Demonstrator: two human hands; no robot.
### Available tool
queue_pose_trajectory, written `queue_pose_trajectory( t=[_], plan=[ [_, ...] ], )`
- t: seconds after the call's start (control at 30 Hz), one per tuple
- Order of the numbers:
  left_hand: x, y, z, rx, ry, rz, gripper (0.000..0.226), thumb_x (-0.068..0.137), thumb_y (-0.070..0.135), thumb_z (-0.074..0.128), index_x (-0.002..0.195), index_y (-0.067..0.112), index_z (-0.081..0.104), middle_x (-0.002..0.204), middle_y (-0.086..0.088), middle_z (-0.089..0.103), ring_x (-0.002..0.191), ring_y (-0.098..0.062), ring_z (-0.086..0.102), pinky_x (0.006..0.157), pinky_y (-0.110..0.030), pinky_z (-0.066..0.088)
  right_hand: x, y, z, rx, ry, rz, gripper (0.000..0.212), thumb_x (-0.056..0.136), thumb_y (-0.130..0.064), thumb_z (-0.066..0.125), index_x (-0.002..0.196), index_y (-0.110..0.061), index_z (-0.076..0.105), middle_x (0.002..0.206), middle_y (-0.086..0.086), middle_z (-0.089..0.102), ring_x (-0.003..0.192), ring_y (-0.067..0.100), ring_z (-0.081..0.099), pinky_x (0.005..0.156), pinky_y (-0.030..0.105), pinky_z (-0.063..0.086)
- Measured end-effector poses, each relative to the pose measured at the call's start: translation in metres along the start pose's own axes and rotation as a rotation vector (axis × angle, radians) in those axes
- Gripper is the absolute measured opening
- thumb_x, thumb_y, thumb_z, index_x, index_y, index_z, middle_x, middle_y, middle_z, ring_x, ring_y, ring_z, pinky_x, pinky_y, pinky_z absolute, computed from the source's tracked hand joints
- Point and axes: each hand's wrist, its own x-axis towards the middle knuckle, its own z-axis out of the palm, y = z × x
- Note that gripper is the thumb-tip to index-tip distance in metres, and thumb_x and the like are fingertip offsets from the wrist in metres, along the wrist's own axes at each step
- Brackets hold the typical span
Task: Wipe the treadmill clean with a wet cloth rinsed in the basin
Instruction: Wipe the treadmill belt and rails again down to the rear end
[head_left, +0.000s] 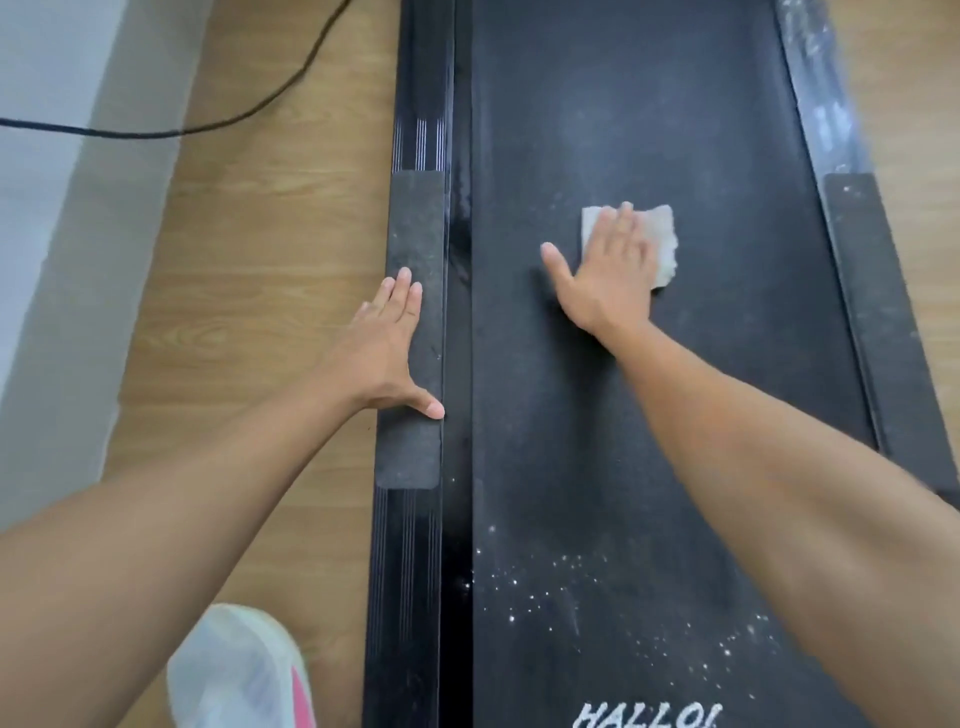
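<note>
Head-cam view down the length of a black treadmill (408, 597) on a wood-look floor (249, 270). Nearest, bottom L, the toe of a white-and-pink shoe (241, 670) stands on the floor just beside the frame. At the near end of the running belt (597, 415) there's white upside-down lettering (647, 716) and, just past it, a scatter of white specks (561, 592) not yet wiped. Further in, the left hand (387, 353) lies flat, fingers straight, thumb out, on the gray grip pad (413, 223) of the L side rail (421, 140); it holds nothing & seems to brace the body. Beyond, mid-belt, the right hand (608, 270) presses palm-down w/ straight, spread fingers on a small whitish cloth (665, 234). The cloth lies flat on the belt, its far & R edges showing past the fingers; no curl or pinch, just pressure. Far R, the R side rail (826, 119) looks streaked w/ pale dust. Far L, a black cable (260, 104) runs across the floor toward a pale wall (41, 156). The basin isn't in view. Step in hand, prob.: wiping the belt surface, approx. midway along. Next move likely calls for firm strokes drawn toward the near specks, cloth kept flat under the palm, then the R rail; the cloth may need a rinse first, though how dirty it is can't be told.
</note>
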Motion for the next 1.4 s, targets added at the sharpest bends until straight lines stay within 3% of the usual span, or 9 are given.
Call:
queue_pose_trajectory(
  t=[0.13,0.3,0.5,0.67,0.77,0.9,1.07,1.23,1.4],
  plan=[
    [0.000,0.000,0.000,-0.017,0.003,0.004,0.167,0.050,0.082,0.083,0.162,0.008,-0.017,0.169,-0.007,-0.029,0.157,-0.023,-0.023,0.131,-0.044,0.001,-0.040,-0.098,0.030,-0.065,-0.041,-0.386,0.075,0.111,-0.054,0.021,0.169,-0.009,0.007,0.177,0.014,-0.001,0.164,0.030,-0.002,0.131,0.047,0.001],
    [0.002,-0.002,0.001,0.017,-0.015,0.016,0.166,0.050,0.088,0.076,0.161,0.010,-0.020,0.167,-0.006,-0.033,0.157,-0.022,-0.025,0.131,-0.043,0.001,-0.045,-0.011,0.007,-0.150,-0.129,-0.649,0.070,0.112,-0.056,0.024,0.170,-0.020,0.009,0.178,0.001,0.004,0.164,0.021,0.002,0.132,0.046,0.005],
    [0.006,-0.007,0.004,0.065,-0.019,0.010,0.165,0.052,0.091,0.072,0.161,0.011,-0.022,0.166,-0.005,-0.035,0.157,-0.022,-0.024,0.130,-0.043,-0.001,-0.034,0.194,-0.047,-0.070,-0.054,0.036,0.092,0.100,-0.073,0.016,0.169,-0.014,0.008,0.177,0.010,0.001,0.163,0.029,0.003,0.132,0.049,0.002],
    [0.011,-0.007,0.007,0.040,-0.003,0.030,0.165,0.055,0.084,0.079,0.160,0.009,-0.022,0.166,-0.008,-0.036,0.156,-0.024,-0.026,0.129,-0.041,-0.002,-0.034,0.141,-0.027,0.096,0.018,0.380,0.110,0.091,-0.084,0.011,0.168,-0.007,0.002,0.176,0.017,-0.005,0.163,0.032,-0.005,0.131,0.052,-0.001],
    [0.011,-0.007,0.007,0.064,-0.012,0.018,0.164,0.055,0.085,0.078,0.160,0.009,-0.023,0.165,-0.008,-0.037,0.156,-0.025,-0.026,0.129,-0.041,-0.001,-0.038,0.046,0.001,0.072,0.063,0.122,0.096,0.102,-0.074,0.020,0.168,-0.007,0.003,0.176,0.016,-0.004,0.163,0.032,-0.002,0.131,0.050,-0.002],
    [0.006,-0.006,0.003,0.027,-0.002,0.010,0.165,0.053,0.084,0.080,0.162,0.011,-0.019,0.166,-0.002,-0.035,0.156,-0.019,-0.026,0.130,-0.042,0.000,-0.077,-0.096,0.040,0.115,0.002,-0.250,0.086,0.102,-0.065,0.009,0.169,-0.011,0.012,0.177,0.010,0.004,0.164,0.025,0.001,0.131,0.046,0.002],
    [0.000,0.003,-0.004,0.026,-0.011,-0.022,0.163,0.054,0.082,0.080,0.162,0.011,-0.019,0.167,-0.002,-0.034,0.157,-0.019,-0.025,0.131,-0.046,0.004,-0.080,-0.067,0.031,-0.012,-0.045,-0.431,0.074,0.109,-0.062,0.016,0.170,-0.021,0.010,0.178,0.000,0.004,0.164,0.019,-0.002,0.132,0.039,-0.002],
    [0.003,-0.002,-0.002,0.042,-0.022,-0.001,0.161,0.057,0.085,0.077,0.161,0.011,-0.022,0.164,-0.002,-0.039,0.156,-0.021,-0.027,0.131,-0.047,0.004,-0.061,0.098,-0.014,-0.062,-0.051,-0.108,0.078,0.104,-0.070,0.014,0.170,-0.029,0.001,0.177,-0.005,-0.005,0.164,0.017,-0.003,0.131,0.039,-0.003],
    [0.006,-0.006,0.006,0.012,0.008,-0.002,0.161,0.059,0.082,0.079,0.161,0.011,-0.023,0.164,-0.003,-0.040,0.156,-0.021,-0.027,0.131,-0.043,0.004,-0.057,0.199,-0.045,0.039,-0.036,0.247,0.112,0.086,-0.091,0.003,0.169,-0.016,0.004,0.177,0.009,0.000,0.164,0.024,-0.002,0.132,0.044,-0.001]
  ],
)
